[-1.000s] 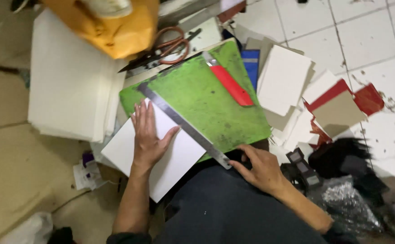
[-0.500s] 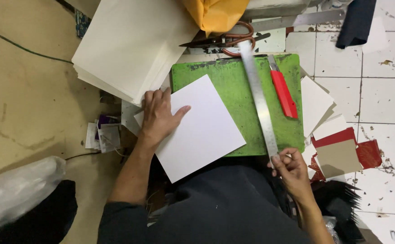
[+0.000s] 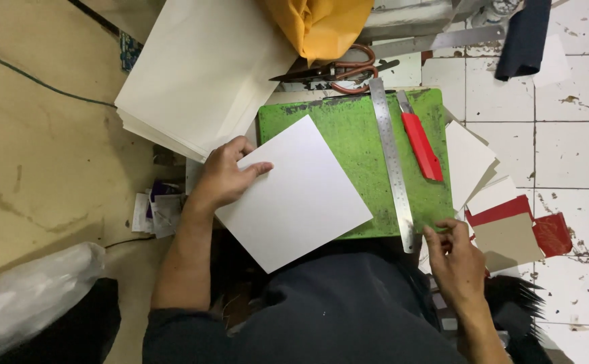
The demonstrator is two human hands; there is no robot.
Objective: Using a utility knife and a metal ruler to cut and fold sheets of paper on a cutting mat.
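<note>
Your left hand [image 3: 223, 176] presses flat on the white card sheet [image 3: 294, 192] lying skewed across the green cutting mat [image 3: 362, 145], your right hand [image 3: 454, 253] pinches the steel ruler [image 3: 391, 158]'s near end; squaring both seems next.

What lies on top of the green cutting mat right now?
On the green cutting mat lie a white square card, a steel ruler and a red utility knife. The mat surface beneath the card is hidden.
</note>
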